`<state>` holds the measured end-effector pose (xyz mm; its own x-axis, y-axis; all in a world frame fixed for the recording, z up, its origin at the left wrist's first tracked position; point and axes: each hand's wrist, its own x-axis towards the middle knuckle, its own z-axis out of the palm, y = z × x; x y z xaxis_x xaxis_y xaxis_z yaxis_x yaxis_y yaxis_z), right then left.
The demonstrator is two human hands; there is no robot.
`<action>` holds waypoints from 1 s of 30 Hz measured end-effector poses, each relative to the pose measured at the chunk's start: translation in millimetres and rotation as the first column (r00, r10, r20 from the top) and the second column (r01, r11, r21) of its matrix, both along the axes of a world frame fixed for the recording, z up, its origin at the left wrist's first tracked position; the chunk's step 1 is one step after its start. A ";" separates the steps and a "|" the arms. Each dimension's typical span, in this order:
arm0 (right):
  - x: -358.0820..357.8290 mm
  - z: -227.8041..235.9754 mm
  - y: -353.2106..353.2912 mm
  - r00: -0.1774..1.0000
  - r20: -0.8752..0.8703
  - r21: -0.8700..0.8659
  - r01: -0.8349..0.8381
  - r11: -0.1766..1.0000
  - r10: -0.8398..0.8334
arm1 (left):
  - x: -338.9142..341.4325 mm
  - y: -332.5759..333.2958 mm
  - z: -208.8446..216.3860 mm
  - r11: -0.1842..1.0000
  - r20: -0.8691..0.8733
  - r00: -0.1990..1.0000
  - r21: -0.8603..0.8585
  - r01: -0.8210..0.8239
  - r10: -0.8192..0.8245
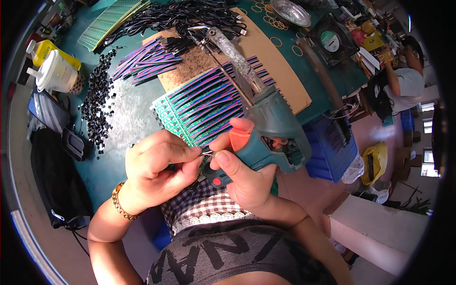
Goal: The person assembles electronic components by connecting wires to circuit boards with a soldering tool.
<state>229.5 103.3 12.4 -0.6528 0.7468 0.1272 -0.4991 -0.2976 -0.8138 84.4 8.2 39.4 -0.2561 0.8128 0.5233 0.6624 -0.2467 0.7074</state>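
Observation:
My right hand (247, 178) is closed round a green soldering gun (273, 121) with an orange trigger (240, 138); its metal tip points up and away from me. My left hand (164, 164) is closed in a pinch, its fingertips meeting my right thumb and finger at some thin pale wires (207, 153). Just beyond lies a panel of green circuit boards (173, 121), with multicoloured ribbon wires (209, 102) in rows across it. Part of the panel is hidden by my hands and the gun.
Loose ribbon wires (142, 64), black cables (166, 21) and small black parts (97, 102) lie on the green table. Cardboard (285, 80), rubber bands (275, 21), a metal dish (292, 12) and a fan (332, 40) are farther right. Another person (408, 78) sits at far right.

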 end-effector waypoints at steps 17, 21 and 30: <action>-1.0 1.1 -3.2 0.990 0.134 0.181 0.020 0.983 -0.044 | 9.2 -0.2 -4.8 0.998 0.013 0.998 0.018 -0.059 0.059; -1.1 4.9 -2.1 0.972 0.236 0.153 -0.038 0.988 0.000 | 11.0 -4.9 -4.9 0.964 0.656 0.750 -0.247 0.103 0.088; 1.1 2.6 2.1 0.960 0.281 0.395 -0.137 0.908 0.023 | 17.0 -5.5 -22.8 0.996 0.297 0.951 -0.038 -0.082 0.089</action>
<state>230.6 105.3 15.0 -0.7602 0.6102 0.2230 -0.2379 0.0580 -0.9696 101.4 2.8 16.6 -0.4666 0.7930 0.3918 0.4379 -0.1778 0.8813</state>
